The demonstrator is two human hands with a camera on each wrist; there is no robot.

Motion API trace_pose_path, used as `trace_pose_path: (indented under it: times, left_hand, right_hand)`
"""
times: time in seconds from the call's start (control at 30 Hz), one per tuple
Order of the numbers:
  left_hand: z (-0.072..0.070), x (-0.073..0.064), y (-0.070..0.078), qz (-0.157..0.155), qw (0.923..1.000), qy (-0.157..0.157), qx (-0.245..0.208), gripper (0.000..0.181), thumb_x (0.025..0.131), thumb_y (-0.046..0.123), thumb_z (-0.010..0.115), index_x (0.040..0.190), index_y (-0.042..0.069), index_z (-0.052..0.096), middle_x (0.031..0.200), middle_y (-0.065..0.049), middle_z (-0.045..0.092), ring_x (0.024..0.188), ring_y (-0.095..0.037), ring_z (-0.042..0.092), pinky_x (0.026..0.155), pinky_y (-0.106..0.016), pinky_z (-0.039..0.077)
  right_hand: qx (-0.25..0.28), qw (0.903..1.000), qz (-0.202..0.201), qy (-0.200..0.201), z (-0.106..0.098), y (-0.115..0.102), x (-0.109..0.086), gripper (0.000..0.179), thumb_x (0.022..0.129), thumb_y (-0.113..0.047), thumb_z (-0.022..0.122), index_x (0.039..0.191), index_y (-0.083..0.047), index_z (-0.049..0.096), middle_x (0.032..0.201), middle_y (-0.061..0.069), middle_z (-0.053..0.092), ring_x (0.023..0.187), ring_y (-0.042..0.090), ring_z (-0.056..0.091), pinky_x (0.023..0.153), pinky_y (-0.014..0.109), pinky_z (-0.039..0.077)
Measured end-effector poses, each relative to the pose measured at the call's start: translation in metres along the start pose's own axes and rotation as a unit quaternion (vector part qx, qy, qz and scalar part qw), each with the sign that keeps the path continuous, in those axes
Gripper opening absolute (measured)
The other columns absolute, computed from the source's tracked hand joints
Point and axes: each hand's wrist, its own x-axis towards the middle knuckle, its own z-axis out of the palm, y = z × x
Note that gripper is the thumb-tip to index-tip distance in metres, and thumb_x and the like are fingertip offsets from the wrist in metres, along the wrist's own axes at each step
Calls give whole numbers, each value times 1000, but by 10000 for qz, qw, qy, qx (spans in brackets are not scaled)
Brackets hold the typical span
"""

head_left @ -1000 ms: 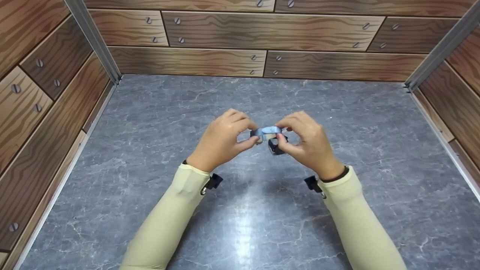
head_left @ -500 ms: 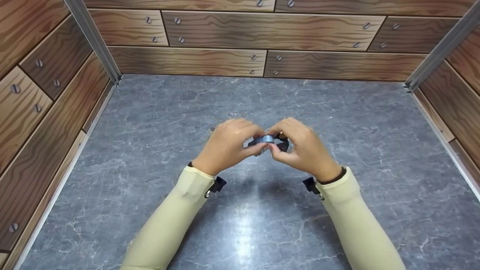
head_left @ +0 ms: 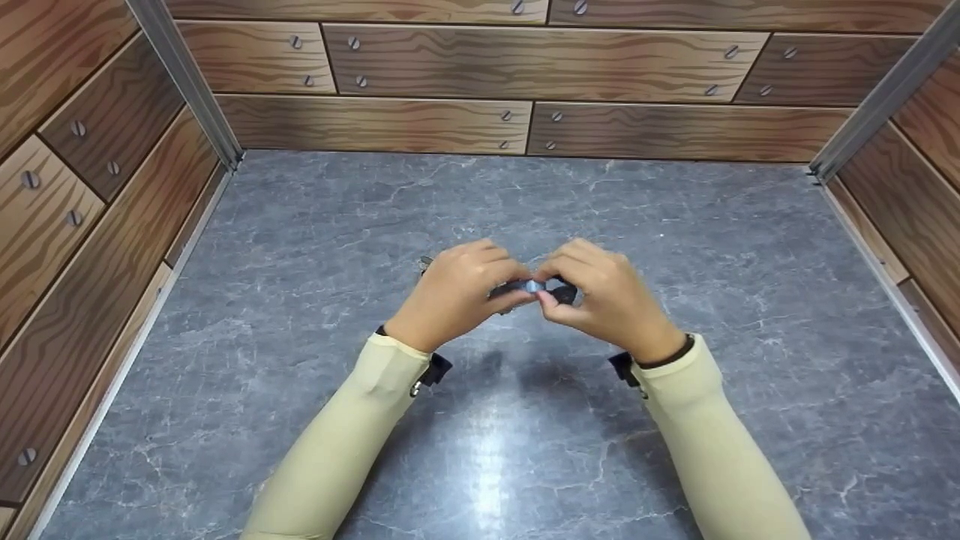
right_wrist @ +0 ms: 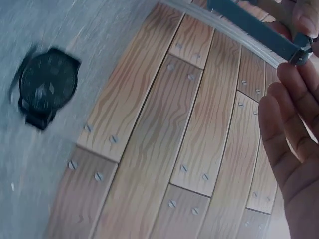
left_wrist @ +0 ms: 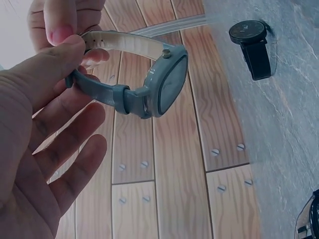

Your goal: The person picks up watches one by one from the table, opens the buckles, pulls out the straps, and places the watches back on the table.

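A blue wristwatch (left_wrist: 173, 82) is held up between both hands, its strap bent into a loop with the pale lining showing. My left hand (head_left: 465, 283) pinches the strap between thumb and index finger, and its other fingers are spread below in the left wrist view. From the other side my right hand (head_left: 600, 289) pinches the strap ends, fingertips right against those of the left. A metal buckle (right_wrist: 300, 57) shows at the right fingertips. Fingers hide most of the join in the head view.
On the grey marbled table (head_left: 337, 225) a black watch (right_wrist: 49, 82) lies just beyond the right hand. Another watch (left_wrist: 311, 219) lies past the left hand, mostly hidden by it in the head view. Wood-patterned walls (head_left: 525, 64) enclose the table.
My hands have come together, the left moving right and both slightly nearer me, and now meet on the strap. Less of the blue watch shows, and the left-side watch now peeks out.
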Motion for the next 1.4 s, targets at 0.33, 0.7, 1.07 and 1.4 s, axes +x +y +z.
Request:
trace_pose_path:
  times: [0.33, 0.7, 1.07, 1.4]
  left_hand:
    - [-1, -1, 0, -169, 9990, -381, -165, 30, 98, 41, 70, 108, 14, 78, 97, 4, 76, 89, -13, 64, 75, -25, 53]
    - [-4, 1, 2, -357, 9978, -377, -415, 23, 99, 36, 71, 105, 16, 80, 93, 6, 75, 86, -12, 63, 71, -25, 51]
    - [-4, 1, -1, -508, 9943, -507, -787, 15, 98, 29, 73, 102, 15, 78, 90, 5, 73, 84, -11, 63, 71, -27, 51]
    - [-8, -1, -3, -322, 9971, -409, -554, 24, 100, 37, 69, 107, 16, 79, 92, 7, 72, 86, -10, 63, 75, -24, 52]
  right_hand:
    - [-191, 9997, -169, 0, 2, 0, 0, 7, 86, -10, 68, 92, -6, 70, 89, 5, 69, 78, 19, 62, 65, 32, 54]
    - [64, 9997, 165, 174, 5, -4, 1, 6, 82, -7, 67, 88, -8, 68, 85, 3, 67, 71, 17, 56, 59, 29, 49]
    - [510, 9980, 303, 209, 7, -2, -1, 14, 77, -1, 68, 86, -9, 63, 82, 3, 65, 70, 11, 55, 58, 26, 50]
    - [491, 9986, 159, 76, 2, 0, 0, 7, 91, -7, 75, 97, -8, 70, 91, 3, 69, 72, 13, 56, 59, 28, 51]
